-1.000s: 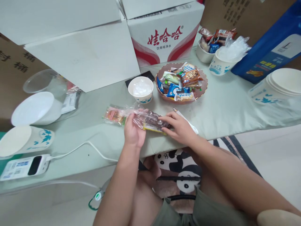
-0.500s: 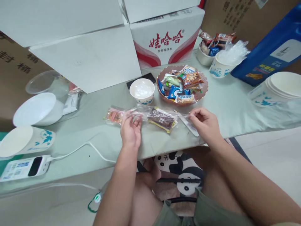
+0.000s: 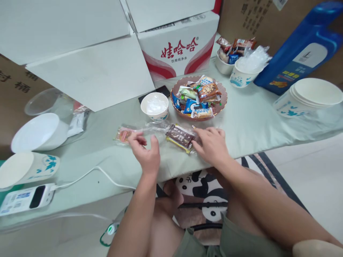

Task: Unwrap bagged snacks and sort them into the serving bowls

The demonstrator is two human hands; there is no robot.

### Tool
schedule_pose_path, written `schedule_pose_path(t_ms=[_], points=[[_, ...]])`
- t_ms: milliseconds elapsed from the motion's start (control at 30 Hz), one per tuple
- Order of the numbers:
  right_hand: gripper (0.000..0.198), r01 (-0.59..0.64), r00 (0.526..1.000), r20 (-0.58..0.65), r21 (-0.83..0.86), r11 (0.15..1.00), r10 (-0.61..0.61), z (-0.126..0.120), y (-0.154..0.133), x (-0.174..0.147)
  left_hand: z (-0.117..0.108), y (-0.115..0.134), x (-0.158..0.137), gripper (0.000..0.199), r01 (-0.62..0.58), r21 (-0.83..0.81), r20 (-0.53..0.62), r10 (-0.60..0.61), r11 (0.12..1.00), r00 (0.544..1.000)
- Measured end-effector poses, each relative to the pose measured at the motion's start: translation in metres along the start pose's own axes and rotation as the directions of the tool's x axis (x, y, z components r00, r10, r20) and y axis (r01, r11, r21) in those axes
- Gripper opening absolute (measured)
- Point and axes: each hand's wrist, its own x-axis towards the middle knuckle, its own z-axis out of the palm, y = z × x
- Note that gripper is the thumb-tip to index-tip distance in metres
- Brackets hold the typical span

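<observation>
At the centre of the frame, a brown snack packet with yellow edges (image 3: 180,136) lies flat in a clear plastic bag (image 3: 158,126), whose loose film runs left toward a pink-labelled packet (image 3: 124,135). The right hand (image 3: 211,144), fingers spread and slightly bent, rests over the bag's right end, fingertips at the brown packet; whether it pinches film is unclear. The left hand (image 3: 144,151) is half open, thumb apart from the fingers and nothing visibly in it, near the pink-labelled packet; contact cannot be told. Handling the bag well probably calls for light, flat pressure on the brown packet, with the slack film taken between thumb and fingertips, since thin plastic may slip or crease and a hard press could crack the contents. The paper cup (image 3: 160,116) just above the bag leaves little room for lifting hastily.
</observation>
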Motion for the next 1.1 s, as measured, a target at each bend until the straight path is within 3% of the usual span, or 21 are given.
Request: schedule_pose_path(t_ms=[33, 67, 133, 167, 200, 267, 333, 400, 500, 567, 633, 833, 1033, 1100], points=[[0.009, 0.029, 0.999, -0.023, -0.007, 1.000, -0.029, 0.000, -0.002, 0.000, -0.001, 0.005, -0.004, 0.015, 0.012, -0.019, 0.093, -0.010, 1.000, 0.996], [0.009, 0.064, 0.995, -0.080, -0.006, 0.998, -0.064, 0.000, -0.005, 0.000, -0.001, 0.010, -0.008, 0.018, 0.059, -0.036, 0.232, -0.049, 0.998, 0.972], [0.011, 0.154, 0.959, -0.240, 0.010, 0.988, -0.147, -0.004, -0.013, -0.003, -0.001, 0.018, -0.014, 0.031, 0.209, -0.047, 0.506, -0.158, 0.977, 0.848], [0.010, 0.222, 0.932, -0.301, 0.039, 0.974, -0.200, -0.007, -0.018, -0.005, 0.000, 0.021, -0.017, 0.034, 0.279, -0.047, 0.585, -0.200, 0.959, 0.786], [0.011, 0.307, 0.908, -0.324, 0.086, 0.948, -0.265, -0.008, -0.023, -0.007, 0.001, 0.022, -0.018, 0.035, 0.336, -0.048, 0.622, -0.235, 0.941, 0.747], [0.013, 0.470, 0.874, -0.261, 0.238, 0.850, -0.411, -0.009, -0.033, -0.011, 0.002, 0.023, -0.017, 0.029, 0.423, -0.057, 0.617, -0.301, 0.904, 0.727], [0.015, 0.498, 0.861, -0.139, 0.426, 0.755, -0.489, -0.006, -0.038, -0.012, 0.003, 0.022, -0.014, 0.021, 0.521, -0.090, 0.579, -0.380, 0.849, 0.721], [0.020, 0.385, 0.902, -0.039, 0.527, 0.758, -0.431, -0.001, -0.036, -0.008, 0.002, 0.021, -0.011, 0.018, 0.646, -0.171, 0.563, -0.465, 0.744, 0.683], [0.020, 0.166, 0.976, 0.046, 0.465, 0.869, -0.211, 0.010, -0.029, 0.003, -0.001, 0.023, -0.007, 0.017, 0.789, -0.338, 0.583, -0.544, 0.513, 0.603], [0.020, 0.065, 0.991, 0.083, 0.381, 0.922, -0.104, 0.017, -0.027, 0.009, -0.002, 0.026, -0.004, 0.017, 0.840, -0.397, 0.639, -0.545, 0.370, 0.543], [0.030, -0.006, 0.989, 0.138, 0.340, 0.940, -0.044, 0.023, -0.028, 0.013, -0.002, 0.027, -0.003, 0.017, 0.862, -0.421, 0.689, -0.519, 0.283, 0.506], [0.061, -0.126, 0.971, 0.239, 0.383, 0.915, 0.033, 0.024, -0.028, 0.016, -0.002, 0.027, -0.001, 0.017, 0.857, -0.494, 0.746, -0.433, 0.150, 0.506], [0.050, -0.295, 0.939, 0.330, 0.637, 0.712, 0.094, 0.022, -0.016, 0.016, -0.015, 0.027, 0.003, 0.009, 0.858, -0.481, 0.751, -0.419, 0.182, 0.510], [0.046, -0.315, 0.933, 0.347, 0.656, 0.686, 0.097, 0.023, -0.014, 0.016, -0.018, 0.027, 0.007, 0.005, 0.861, -0.480, 0.755, -0.420, 0.169, 0.504]])
